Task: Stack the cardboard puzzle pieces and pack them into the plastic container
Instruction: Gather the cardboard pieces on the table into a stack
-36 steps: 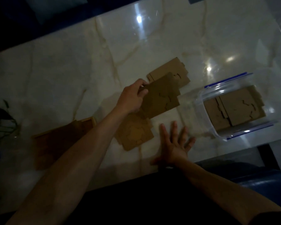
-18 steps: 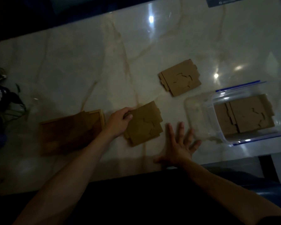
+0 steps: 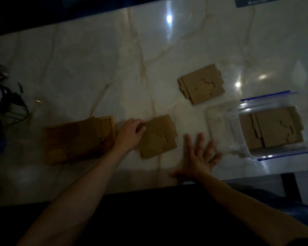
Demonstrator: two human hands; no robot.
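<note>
A stack of brown cardboard puzzle pieces (image 3: 158, 137) lies on the marble table (image 3: 89, 71) near the front middle. My left hand (image 3: 130, 134) grips its left edge, fingers curled over the top piece. My right hand (image 3: 197, 158) rests flat on the table to the stack's right, fingers spread, holding nothing. A second cardboard stack (image 3: 202, 84) lies farther back. The clear plastic container (image 3: 226, 125) with blue-trimmed rim sits at the right and holds more cardboard pieces (image 3: 272, 130).
A wooden tray (image 3: 112, 121) with dark cardboard in it sits left of my left hand. A dark plant (image 3: 5, 100) stands at the left edge. The table's front edge runs just below my right hand. The scene is dim.
My left hand carried a cardboard piece from above the far stack down and left, laid it on the near stack, and now holds that stack's left edge. My right hand stayed flat.
</note>
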